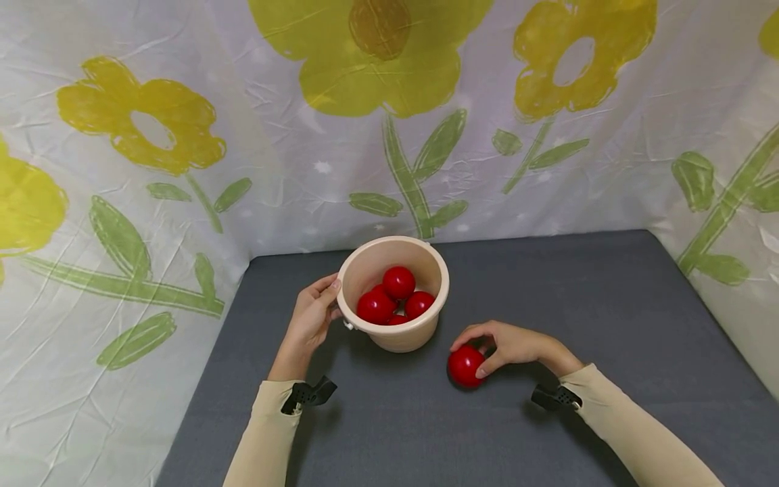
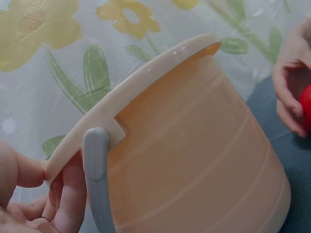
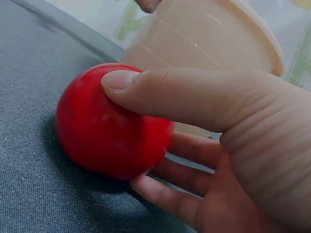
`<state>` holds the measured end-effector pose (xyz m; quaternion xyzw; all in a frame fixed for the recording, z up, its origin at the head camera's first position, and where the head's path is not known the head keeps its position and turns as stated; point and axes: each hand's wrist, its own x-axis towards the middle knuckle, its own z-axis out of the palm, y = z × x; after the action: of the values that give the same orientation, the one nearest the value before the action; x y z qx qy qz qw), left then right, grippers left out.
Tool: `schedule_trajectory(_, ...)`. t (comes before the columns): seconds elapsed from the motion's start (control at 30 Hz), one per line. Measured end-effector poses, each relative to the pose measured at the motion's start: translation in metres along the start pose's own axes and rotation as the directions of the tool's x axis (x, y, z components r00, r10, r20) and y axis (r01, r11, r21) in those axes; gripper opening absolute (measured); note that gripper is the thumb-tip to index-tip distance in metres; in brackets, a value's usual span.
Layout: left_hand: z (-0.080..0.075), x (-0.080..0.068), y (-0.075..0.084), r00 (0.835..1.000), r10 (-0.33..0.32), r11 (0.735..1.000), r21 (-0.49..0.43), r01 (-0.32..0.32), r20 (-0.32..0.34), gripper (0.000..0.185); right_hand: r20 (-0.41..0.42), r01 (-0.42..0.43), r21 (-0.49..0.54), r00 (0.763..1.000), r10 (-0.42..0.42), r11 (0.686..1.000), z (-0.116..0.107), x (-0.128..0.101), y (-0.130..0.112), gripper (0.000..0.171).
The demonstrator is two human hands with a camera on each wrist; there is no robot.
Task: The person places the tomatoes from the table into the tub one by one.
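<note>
My left hand pinches the rim of a peach plastic bucket between thumb and fingers at its left side. Close to that grip, in the left wrist view, a grey handle hangs from the bucket's outer wall. Several shiny red balls lie inside. To the right of the bucket, my right hand holds another red ball, close over the dark cloth. In the right wrist view the thumb presses on this ball while the fingers curl round its far side.
A dark grey cloth covers the table. Behind it and at both sides hangs a pale curtain printed with yellow flowers and green leaves. Black straps with small devices sit on both wrists.
</note>
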<state>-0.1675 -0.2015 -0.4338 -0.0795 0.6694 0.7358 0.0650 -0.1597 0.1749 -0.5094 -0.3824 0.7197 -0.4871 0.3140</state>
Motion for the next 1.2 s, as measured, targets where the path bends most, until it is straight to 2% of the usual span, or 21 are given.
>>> schedule_trajectory(0.2,0.0,-0.001,0.0,1.0,-0.001,1.0,0.005,0.001,-0.001,0.043,0.022,-0.031,-0.018,0.999,0.031,0.999,0.003,0.001,-0.001,0.062)
schedule_trajectory(0.4,0.001,0.0,0.0,1.0,-0.001,1.0,0.002,0.001,-0.005,0.043,-0.013,-0.057,-0.017,0.998,0.057,0.998,-0.005,-0.003,-0.009,0.061)
schedule_trajectory(0.63,0.0,0.0,0.0,1.0,0.0,1.0,0.012,0.0,-0.006,0.043,-0.058,-0.07,0.014,0.996,0.07,0.997,-0.032,-0.008,-0.032,0.061)
schedule_trajectory(0.8,0.0,0.0,0.0,1.0,-0.006,1.0,0.012,0.006,-0.005,0.043,-0.08,-0.053,-0.007,0.995,0.053,0.999,-0.054,-0.008,-0.052,0.058)
schedule_trajectory(1.03,0.0,-0.001,0.0,1.0,-0.007,1.0,0.008,0.007,-0.003,0.043,-0.114,-0.025,-0.049,0.993,0.019,0.998,-0.085,-0.002,-0.084,0.058)
schedule_trajectory(1.2,0.001,-0.001,0.001,1.0,-0.008,1.0,0.002,0.008,-0.005,0.043,-0.12,-0.014,-0.033,0.993,0.009,0.999,-0.102,0.008,-0.103,0.06)
